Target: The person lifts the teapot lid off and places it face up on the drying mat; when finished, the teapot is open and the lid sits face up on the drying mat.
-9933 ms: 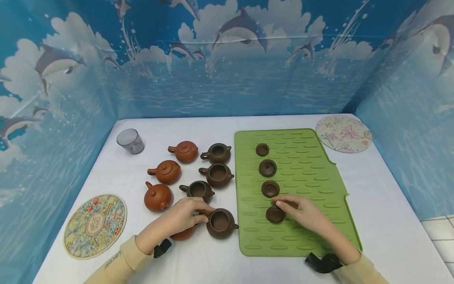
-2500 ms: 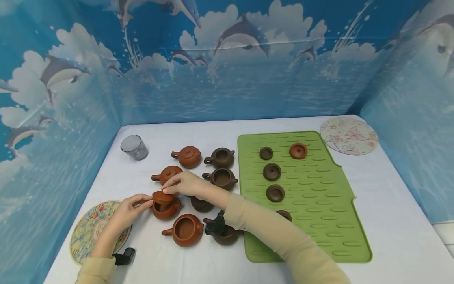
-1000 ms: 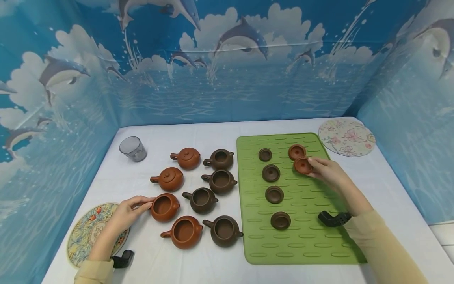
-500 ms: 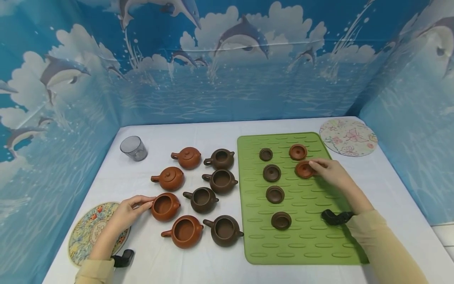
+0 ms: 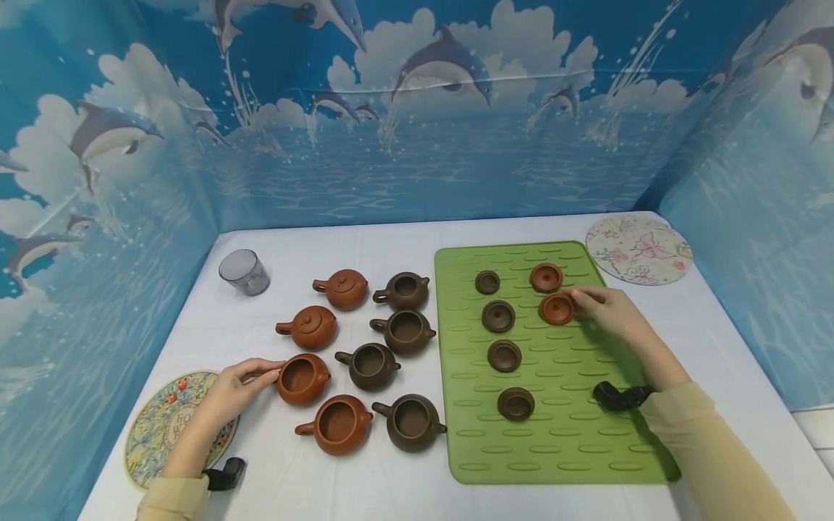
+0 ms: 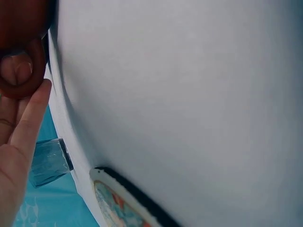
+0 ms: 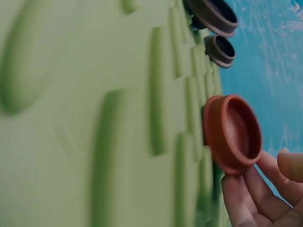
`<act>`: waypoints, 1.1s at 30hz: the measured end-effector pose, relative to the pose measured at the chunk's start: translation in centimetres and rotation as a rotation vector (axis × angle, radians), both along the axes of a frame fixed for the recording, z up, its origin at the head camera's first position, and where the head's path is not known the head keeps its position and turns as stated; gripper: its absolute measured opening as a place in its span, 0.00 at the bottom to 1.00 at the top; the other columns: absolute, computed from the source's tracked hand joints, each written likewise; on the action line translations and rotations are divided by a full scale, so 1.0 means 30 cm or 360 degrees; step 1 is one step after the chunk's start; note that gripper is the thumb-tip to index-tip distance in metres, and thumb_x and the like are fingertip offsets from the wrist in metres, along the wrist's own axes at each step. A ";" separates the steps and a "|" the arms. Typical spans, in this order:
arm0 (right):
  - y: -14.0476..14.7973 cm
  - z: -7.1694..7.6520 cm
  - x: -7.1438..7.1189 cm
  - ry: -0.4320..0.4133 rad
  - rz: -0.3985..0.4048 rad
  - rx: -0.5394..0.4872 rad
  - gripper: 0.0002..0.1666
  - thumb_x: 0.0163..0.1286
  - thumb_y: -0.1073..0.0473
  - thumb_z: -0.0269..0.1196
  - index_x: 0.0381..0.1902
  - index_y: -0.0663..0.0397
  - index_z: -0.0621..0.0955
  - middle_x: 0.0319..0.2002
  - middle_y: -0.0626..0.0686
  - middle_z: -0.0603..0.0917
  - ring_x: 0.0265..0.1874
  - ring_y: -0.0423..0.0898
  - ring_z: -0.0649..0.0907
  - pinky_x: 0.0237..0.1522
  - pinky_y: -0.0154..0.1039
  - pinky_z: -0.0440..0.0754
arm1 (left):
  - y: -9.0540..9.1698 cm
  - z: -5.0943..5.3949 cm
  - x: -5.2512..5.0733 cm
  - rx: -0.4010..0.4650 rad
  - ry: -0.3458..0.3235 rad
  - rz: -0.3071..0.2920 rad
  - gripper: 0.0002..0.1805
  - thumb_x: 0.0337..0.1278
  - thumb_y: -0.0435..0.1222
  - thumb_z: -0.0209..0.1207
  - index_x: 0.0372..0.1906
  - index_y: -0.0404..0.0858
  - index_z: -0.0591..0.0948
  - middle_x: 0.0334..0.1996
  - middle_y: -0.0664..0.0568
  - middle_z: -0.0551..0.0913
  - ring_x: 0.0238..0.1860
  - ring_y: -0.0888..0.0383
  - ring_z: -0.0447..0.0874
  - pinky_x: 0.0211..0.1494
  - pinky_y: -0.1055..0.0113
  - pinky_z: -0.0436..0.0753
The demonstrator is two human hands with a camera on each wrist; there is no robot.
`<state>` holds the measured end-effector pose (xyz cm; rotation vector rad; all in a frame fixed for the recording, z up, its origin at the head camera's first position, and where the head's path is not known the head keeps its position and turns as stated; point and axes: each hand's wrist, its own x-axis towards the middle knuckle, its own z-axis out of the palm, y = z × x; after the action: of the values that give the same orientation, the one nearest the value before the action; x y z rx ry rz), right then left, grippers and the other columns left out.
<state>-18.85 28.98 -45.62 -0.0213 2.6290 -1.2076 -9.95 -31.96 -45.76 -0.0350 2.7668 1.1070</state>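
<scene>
My left hand (image 5: 237, 391) pinches the handle of a lidless red-brown clay teapot (image 5: 302, 379); the left wrist view shows fingertips behind the handle loop (image 6: 35, 75). On the green mat (image 5: 554, 449), my right hand (image 5: 609, 312) touches the edge of an upturned red-brown lid (image 5: 557, 309). In the right wrist view the thumb stands apart from that lid (image 7: 232, 135). Just behind it lies another red-brown lid (image 5: 546, 277). Several dark brown lids (image 5: 504, 355) form a column to the left on the mat.
Several lidless dark brown teapots (image 5: 412, 422) stand left of the mat. Nearby are a lidless red-brown teapot (image 5: 337, 425) and two lidded ones (image 5: 311, 327). A grey glass (image 5: 244, 272) stands back left; round patterned mats (image 5: 146, 434) lie front left and back right.
My right hand has lifted the red-brown teapot's lid, carried it right, set it upturned on the mat and loosened its hold. The left hand has moved from a dark teapot to the red-brown one.
</scene>
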 end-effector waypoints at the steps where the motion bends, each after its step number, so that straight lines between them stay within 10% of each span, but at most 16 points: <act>1: -0.005 0.009 -0.002 0.0012 -0.0002 -0.0015 0.37 0.79 0.40 0.44 0.70 0.64 0.69 0.63 0.73 0.73 0.60 0.68 0.76 0.53 0.55 0.81 | -0.001 0.001 0.000 -0.0007 0.0001 -0.0013 0.15 0.68 0.42 0.60 0.51 0.38 0.85 0.52 0.43 0.86 0.60 0.39 0.78 0.61 0.43 0.77; 9: -0.107 0.095 -0.038 0.0123 -0.0017 0.0090 0.36 0.78 0.38 0.46 0.67 0.61 0.72 0.66 0.71 0.71 0.60 0.69 0.74 0.57 0.64 0.75 | -0.008 0.045 -0.018 -0.0042 0.0064 -0.0089 0.17 0.69 0.41 0.58 0.55 0.37 0.83 0.55 0.42 0.83 0.59 0.39 0.78 0.59 0.49 0.81; 20: -0.464 0.201 -0.098 0.0153 0.0291 -0.0379 0.25 0.77 0.47 0.54 0.63 0.55 0.78 0.63 0.59 0.79 0.64 0.57 0.76 0.64 0.58 0.73 | 0.024 0.169 -0.145 -0.0050 0.0228 -0.0190 0.18 0.71 0.38 0.56 0.59 0.35 0.81 0.56 0.40 0.81 0.60 0.42 0.77 0.62 0.49 0.79; 33: -0.986 0.194 -0.138 0.0179 0.0763 -0.0353 0.17 0.75 0.54 0.59 0.56 0.53 0.83 0.57 0.54 0.84 0.58 0.50 0.81 0.59 0.44 0.80 | 0.021 0.101 -0.274 -0.0072 0.0058 -0.0231 0.18 0.68 0.34 0.59 0.59 0.36 0.81 0.60 0.37 0.79 0.64 0.37 0.73 0.63 0.44 0.77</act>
<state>-22.98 -0.60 -39.79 -0.7325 2.3593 -1.3330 -18.16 -31.34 -42.73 0.1790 2.7749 1.0183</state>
